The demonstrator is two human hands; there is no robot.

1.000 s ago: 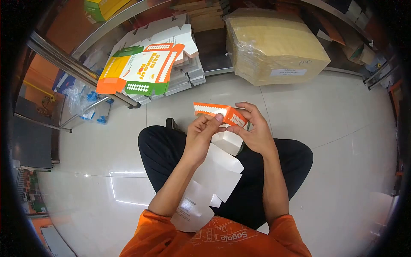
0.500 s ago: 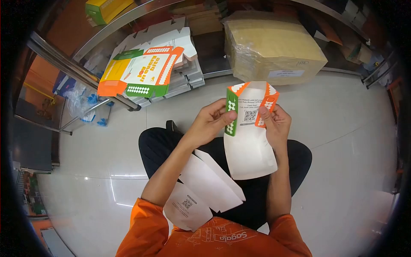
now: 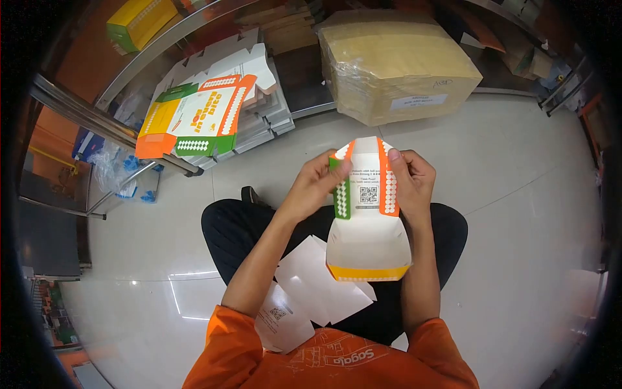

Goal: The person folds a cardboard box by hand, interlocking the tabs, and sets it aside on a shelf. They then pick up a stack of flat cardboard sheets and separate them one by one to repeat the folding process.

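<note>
A partly folded carton (image 3: pixel 368 240), white inside with green, orange and yellow edges, is held up over my lap. My left hand (image 3: pixel 319 185) pinches its green side flap near the upper left corner. On the other side, my right hand (image 3: pixel 413 181) grips the orange flap, thumb on the inner face. A printed QR code shows on the carton's white back panel, and the tray-like part with a yellow edge hangs toward me. Another unfolded white carton (image 3: pixel 321 279) lies across my lap under my left forearm, its own QR code facing up.
A stack of flat cartons (image 3: pixel 259 120) with a printed one (image 3: pixel 194 117) on top stands at the upper left. A plastic-wrapped cardboard box (image 3: pixel 398 71) sits on the low metal shelf ahead. A yellow-green box (image 3: pixel 141 24) is at the top left, above plastic bags (image 3: pixel 110 162).
The held carton has tilted, and its yellow front edge now shows. Its orange and green flaps stand more upright. My right hand has moved up along the orange flap.
</note>
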